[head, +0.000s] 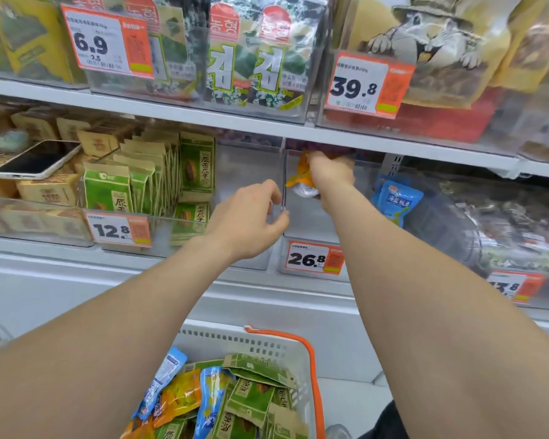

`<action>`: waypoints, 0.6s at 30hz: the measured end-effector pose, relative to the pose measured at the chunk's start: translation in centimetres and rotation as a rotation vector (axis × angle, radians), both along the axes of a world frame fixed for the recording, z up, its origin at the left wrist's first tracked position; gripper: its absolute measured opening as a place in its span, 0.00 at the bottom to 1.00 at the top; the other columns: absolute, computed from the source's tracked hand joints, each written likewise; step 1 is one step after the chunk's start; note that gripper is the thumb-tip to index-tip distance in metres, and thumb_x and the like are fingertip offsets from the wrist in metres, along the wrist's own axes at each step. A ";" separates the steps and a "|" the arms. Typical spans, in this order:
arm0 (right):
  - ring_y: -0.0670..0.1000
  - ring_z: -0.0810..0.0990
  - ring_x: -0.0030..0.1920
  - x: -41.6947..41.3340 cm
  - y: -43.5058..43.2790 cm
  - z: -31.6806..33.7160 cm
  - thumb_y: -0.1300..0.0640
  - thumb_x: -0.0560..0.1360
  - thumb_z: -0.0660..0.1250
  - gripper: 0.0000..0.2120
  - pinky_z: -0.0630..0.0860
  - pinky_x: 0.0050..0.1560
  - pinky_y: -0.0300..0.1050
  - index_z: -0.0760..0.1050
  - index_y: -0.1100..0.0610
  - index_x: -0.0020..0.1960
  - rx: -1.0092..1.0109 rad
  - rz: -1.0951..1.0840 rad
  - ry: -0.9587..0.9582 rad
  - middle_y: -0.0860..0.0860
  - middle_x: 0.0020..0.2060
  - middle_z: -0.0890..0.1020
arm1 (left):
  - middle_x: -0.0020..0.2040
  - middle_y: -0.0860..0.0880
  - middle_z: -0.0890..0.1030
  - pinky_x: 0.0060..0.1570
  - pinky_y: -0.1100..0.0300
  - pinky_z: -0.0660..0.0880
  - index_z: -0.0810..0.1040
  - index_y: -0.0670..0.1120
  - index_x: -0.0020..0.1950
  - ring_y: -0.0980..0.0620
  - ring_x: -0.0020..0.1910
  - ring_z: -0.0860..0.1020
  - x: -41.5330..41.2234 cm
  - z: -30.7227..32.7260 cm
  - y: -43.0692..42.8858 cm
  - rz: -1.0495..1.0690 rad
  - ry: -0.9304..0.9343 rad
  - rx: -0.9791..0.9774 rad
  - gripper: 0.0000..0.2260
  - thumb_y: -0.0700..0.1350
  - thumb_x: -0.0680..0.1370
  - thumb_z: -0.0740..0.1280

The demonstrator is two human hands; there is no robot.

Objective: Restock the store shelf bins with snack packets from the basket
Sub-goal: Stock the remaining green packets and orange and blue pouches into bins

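Above the 26.8 price tag [314, 259], the right hand [328, 172] reaches into a clear bin [301, 228], its fingers curled round an orange packet [300, 174] that the hand half hides. Left of the tag, the left hand [248, 217] pinches the bin's side wall between thumb and fingers. Below the tag, the frame edge cuts off the basket [267, 343] of packets.

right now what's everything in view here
white plastic basket: one, orange handle, bottom centre
green paper snack packets: many, in basket and left shelf bin
blue plastic packets: two in basket, one in right shelf bin
orange plastic packet: one, in right hand; more in basket
clear plastic bin: one, tagged 26.8, middle shelf
white-cased phone: one, on tan boxes, left
left hand: grips bin edge
right hand: holds orange packet inside bin
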State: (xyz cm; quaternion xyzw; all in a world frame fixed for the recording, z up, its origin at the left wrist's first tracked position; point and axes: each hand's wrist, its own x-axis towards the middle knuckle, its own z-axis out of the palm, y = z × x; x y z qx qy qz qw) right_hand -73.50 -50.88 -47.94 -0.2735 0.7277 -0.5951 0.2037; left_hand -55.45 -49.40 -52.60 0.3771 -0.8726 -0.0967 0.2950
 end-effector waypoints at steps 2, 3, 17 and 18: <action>0.56 0.79 0.60 -0.8 -1.3 -0.4 0.48 0.77 0.66 0.23 0.76 0.64 0.50 0.73 0.57 0.68 0.058 -0.007 0.055 0.53 0.59 0.80 | 0.43 0.54 0.82 0.44 0.51 0.77 0.76 0.54 0.51 0.46 0.46 0.78 -0.4 -0.6 -0.6 0.046 -0.074 -0.005 0.13 0.63 0.80 0.64; 0.56 0.81 0.60 -1.1 -1.9 -0.7 0.47 0.75 0.65 0.25 0.77 0.63 0.50 0.74 0.57 0.68 0.094 -0.008 0.110 0.53 0.58 0.82 | 0.40 0.53 0.82 0.43 0.51 0.78 0.77 0.53 0.46 0.45 0.45 0.79 -0.5 -0.8 -0.9 0.064 -0.109 -0.020 0.16 0.65 0.79 0.62; 0.59 0.78 0.65 -5.2 -7.2 -5.1 0.59 0.76 0.72 0.34 0.79 0.62 0.52 0.61 0.60 0.78 0.404 0.128 0.388 0.56 0.68 0.76 | 0.30 0.48 0.77 0.31 0.58 0.68 0.76 0.45 0.35 0.45 0.34 0.77 -1.6 -1.5 -2.1 0.016 -0.187 -0.008 0.22 0.61 0.78 0.64; 0.60 0.77 0.67 -5.3 -7.3 -5.5 0.59 0.78 0.71 0.38 0.79 0.62 0.53 0.54 0.62 0.80 0.464 0.129 0.427 0.57 0.69 0.74 | 0.30 0.48 0.77 0.31 0.58 0.67 0.75 0.45 0.35 0.45 0.34 0.77 -1.6 -1.6 -2.1 0.017 -0.185 -0.012 0.21 0.61 0.78 0.64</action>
